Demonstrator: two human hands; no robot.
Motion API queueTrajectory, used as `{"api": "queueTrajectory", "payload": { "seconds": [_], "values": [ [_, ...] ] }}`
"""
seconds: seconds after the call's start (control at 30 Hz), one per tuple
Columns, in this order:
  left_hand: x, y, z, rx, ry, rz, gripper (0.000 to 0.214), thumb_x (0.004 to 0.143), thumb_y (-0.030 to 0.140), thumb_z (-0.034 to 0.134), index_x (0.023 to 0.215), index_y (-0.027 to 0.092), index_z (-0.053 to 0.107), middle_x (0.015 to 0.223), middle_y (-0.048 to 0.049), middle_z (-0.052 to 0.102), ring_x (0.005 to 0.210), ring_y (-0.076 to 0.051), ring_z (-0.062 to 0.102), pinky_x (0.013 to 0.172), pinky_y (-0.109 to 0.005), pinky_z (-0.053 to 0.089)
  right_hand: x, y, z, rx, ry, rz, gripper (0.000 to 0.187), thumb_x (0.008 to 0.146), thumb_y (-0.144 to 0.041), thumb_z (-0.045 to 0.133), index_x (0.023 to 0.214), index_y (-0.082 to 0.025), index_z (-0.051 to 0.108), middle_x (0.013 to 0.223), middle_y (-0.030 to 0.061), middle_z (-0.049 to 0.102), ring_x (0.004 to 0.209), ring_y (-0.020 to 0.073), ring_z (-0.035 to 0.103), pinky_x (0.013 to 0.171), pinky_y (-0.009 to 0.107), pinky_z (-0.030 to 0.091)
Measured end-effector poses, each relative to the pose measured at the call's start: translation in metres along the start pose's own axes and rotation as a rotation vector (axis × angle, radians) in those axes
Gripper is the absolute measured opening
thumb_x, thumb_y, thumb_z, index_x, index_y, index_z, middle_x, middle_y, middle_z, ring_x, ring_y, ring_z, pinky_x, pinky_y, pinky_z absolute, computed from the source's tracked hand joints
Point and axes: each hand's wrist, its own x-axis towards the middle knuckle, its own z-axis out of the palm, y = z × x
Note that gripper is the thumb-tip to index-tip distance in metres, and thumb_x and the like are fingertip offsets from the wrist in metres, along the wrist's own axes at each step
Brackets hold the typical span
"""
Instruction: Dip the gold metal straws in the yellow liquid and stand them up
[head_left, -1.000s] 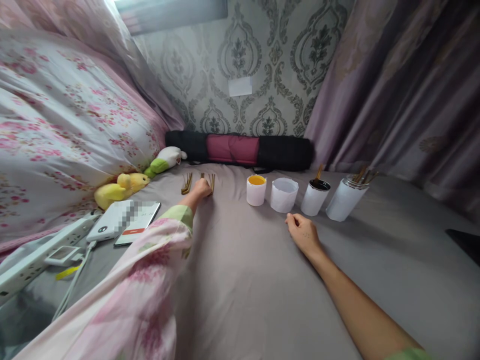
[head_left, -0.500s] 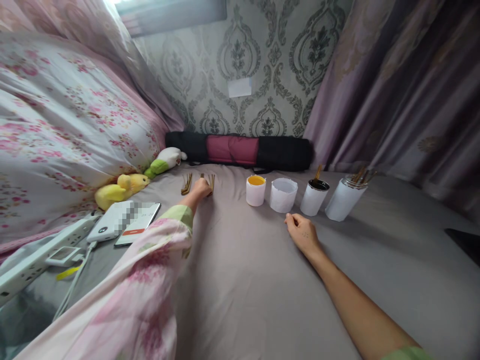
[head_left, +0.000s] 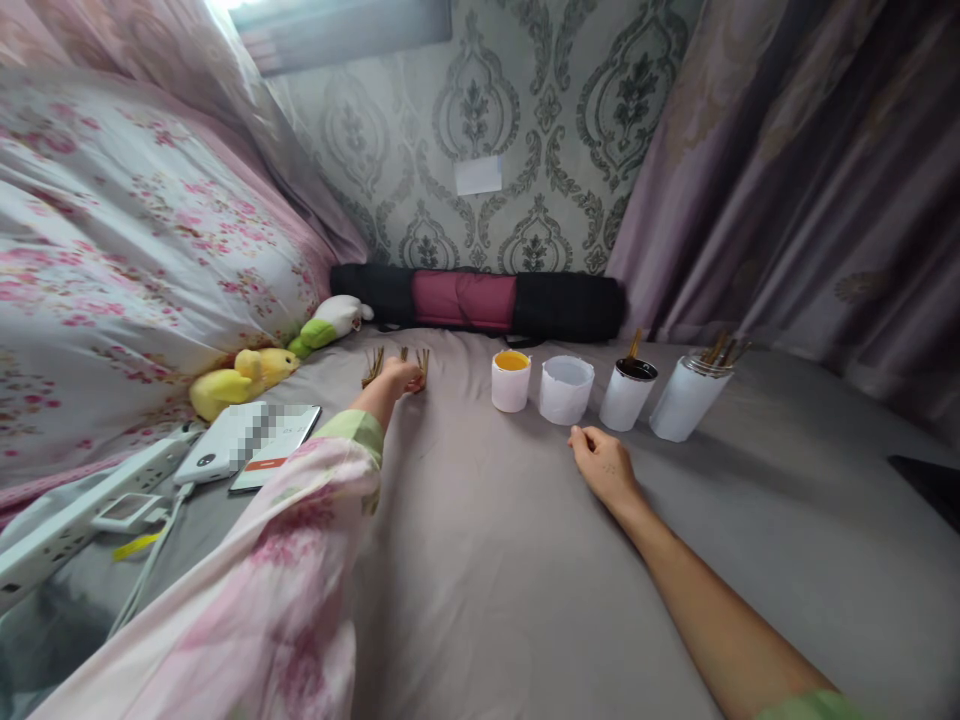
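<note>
My left hand [head_left: 402, 376] reaches far out over the grey sheet with its fingers curled. Its fingertips meet the foot of the right-hand bundle of thin brown sticks [head_left: 424, 358]; what they hold, if anything, is hidden. Two other bundles stand beside it: the middle sticks [head_left: 403, 353] partly behind the hand, the left sticks [head_left: 373, 362] just left of it. My right hand [head_left: 606, 466] rests loosely closed on the sheet, with nothing visible in it. Just beyond it is a wide white tub [head_left: 567, 395]. A white-wrapped cup with a yellow-orange inside [head_left: 511, 388] stands left of the tub.
Right of the tub stand a dark-mouthed white cup [head_left: 624, 402] and a white jar [head_left: 684, 408], both holding sticks. A black-and-maroon roll [head_left: 465, 300] lies along the wall. Plush toys [head_left: 244, 380], a phone [head_left: 274, 455], a power bank [head_left: 214, 445] and a power strip [head_left: 64, 535] lie left.
My left hand has turned and shifted slightly, its fingers now at the right-hand bundle and more of the middle bundle showing. My right hand has stayed in place.
</note>
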Motion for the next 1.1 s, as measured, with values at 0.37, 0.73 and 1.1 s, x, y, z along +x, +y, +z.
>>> {"api": "queueTrajectory", "payload": {
  "seconds": [0.37, 0.73, 1.1],
  "values": [
    [-0.005, 0.003, 0.005, -0.206, -0.026, -0.142, 0.008, 0.078, 0.01, 0.051, 0.085, 0.01, 0.055, 0.057, -0.003, 0.051, 0.054, -0.009, 0.052, 0.047, -0.018, 0.042, 0.001, 0.001, 0.0, -0.006, 0.001, -0.003, 0.043, 0.079, -0.047, 0.034, 0.067, -0.017, 0.062, 0.057, 0.0049, 0.06, 0.05, 0.0133, 0.047, 0.049, 0.024, 0.028],
    [-0.02, -0.003, 0.004, -0.372, -0.126, -0.179, 0.023, 0.083, 0.021, 0.049, 0.103, 0.012, 0.054, 0.096, -0.0082, 0.057, 0.081, -0.014, 0.056, 0.07, -0.028, 0.048, 0.001, 0.001, 0.001, -0.016, 0.006, -0.014, 0.04, 0.079, -0.045, 0.035, 0.066, -0.018, 0.062, 0.062, 0.0041, 0.062, 0.051, 0.0126, 0.048, 0.05, 0.024, 0.029],
    [-0.041, -0.01, 0.022, -0.583, -0.054, -0.095, 0.014, 0.077, 0.0, 0.046, 0.08, 0.009, 0.056, 0.059, -0.0007, 0.053, 0.045, -0.002, 0.047, 0.045, -0.011, 0.04, 0.001, 0.001, 0.0, -0.015, -0.006, -0.008, 0.04, 0.079, -0.045, 0.035, 0.065, -0.018, 0.062, 0.057, 0.0038, 0.06, 0.049, 0.0129, 0.047, 0.048, 0.024, 0.027]
  ]
}}
